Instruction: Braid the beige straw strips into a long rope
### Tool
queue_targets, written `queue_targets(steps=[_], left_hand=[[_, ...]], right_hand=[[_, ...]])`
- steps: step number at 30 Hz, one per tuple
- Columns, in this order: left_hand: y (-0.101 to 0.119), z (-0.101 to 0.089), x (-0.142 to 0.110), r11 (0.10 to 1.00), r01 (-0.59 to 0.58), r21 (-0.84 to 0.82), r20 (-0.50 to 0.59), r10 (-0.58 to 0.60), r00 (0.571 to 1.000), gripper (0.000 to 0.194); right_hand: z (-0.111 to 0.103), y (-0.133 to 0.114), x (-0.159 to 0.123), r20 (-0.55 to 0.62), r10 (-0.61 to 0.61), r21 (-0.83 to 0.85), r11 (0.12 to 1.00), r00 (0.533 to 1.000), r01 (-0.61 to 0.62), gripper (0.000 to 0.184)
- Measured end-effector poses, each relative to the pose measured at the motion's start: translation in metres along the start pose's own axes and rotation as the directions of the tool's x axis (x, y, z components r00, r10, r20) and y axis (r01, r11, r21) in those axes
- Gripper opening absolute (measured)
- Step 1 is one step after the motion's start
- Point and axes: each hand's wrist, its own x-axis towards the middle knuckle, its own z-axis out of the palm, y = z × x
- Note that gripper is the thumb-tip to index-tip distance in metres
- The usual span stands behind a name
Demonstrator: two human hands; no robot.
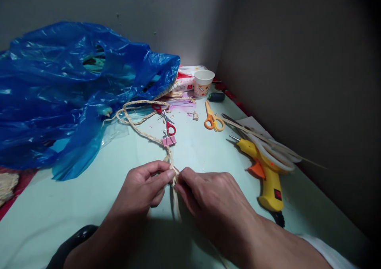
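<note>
A pale straw-coloured braid (145,135) runs from the back of the table toward me, with a pink binder clip (169,141) clamped across it. Just below the clip, my left hand (149,181) pinches the braid's strands between thumb and fingertips. From the other side my right hand (205,185) closes its thumb and fingers on the strands, close beside the left fingertips. Loose strand ends (176,203) hang down between the two hands. Beyond the clip lie red-handled scissors (168,120), with one handle loop right behind it.
A large blue plastic bag (74,90) fills the left side. On the right are orange-handled scissors (212,120), a yellow glue gun (266,173) and a white ring-shaped roll (276,157). A paper cup (204,84) and a dark thread spool (216,97) stand near the back wall.
</note>
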Motion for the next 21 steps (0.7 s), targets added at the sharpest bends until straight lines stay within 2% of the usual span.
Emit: queue_targets(steps=[3,5,8,10,15,18,21], left_hand=[[0.002,0.001,-0.002,1.000,-0.015,-0.020,-0.009,0.015,1.000,0.024],[0.003,0.002,-0.003,0.999,-0.021,-0.034,-0.006,0.021,1.000,0.023],[0.003,0.000,-0.003,0.999,-0.020,-0.050,0.015,0.020,1.000,0.021],[0.003,-0.001,-0.003,0.998,-0.023,-0.055,0.028,0.025,0.999,0.021],[0.002,0.001,-0.004,1.000,-0.008,-0.026,-0.015,0.007,1.000,0.022],[0.002,0.004,-0.006,1.000,-0.027,0.004,-0.084,0.028,0.996,0.023],[0.000,0.007,-0.007,0.999,-0.054,0.010,-0.108,0.055,0.993,0.022]], right_hand=[[-0.011,0.003,0.002,0.000,0.063,0.106,0.992,0.998,-0.063,0.022],[-0.017,0.008,0.003,0.083,0.103,0.199,0.973,0.991,-0.118,0.021],[-0.021,0.015,0.004,0.239,0.085,0.390,0.904,0.967,-0.175,0.023],[-0.022,0.019,0.005,0.263,0.084,0.453,0.869,0.961,-0.200,0.023],[-0.027,0.019,0.002,0.233,0.102,0.407,0.893,0.967,-0.192,0.020],[-0.030,0.011,-0.003,0.203,0.102,0.337,0.927,0.974,-0.168,0.022],[-0.025,-0.002,-0.009,0.150,0.122,0.302,0.939,0.981,-0.163,0.023]])
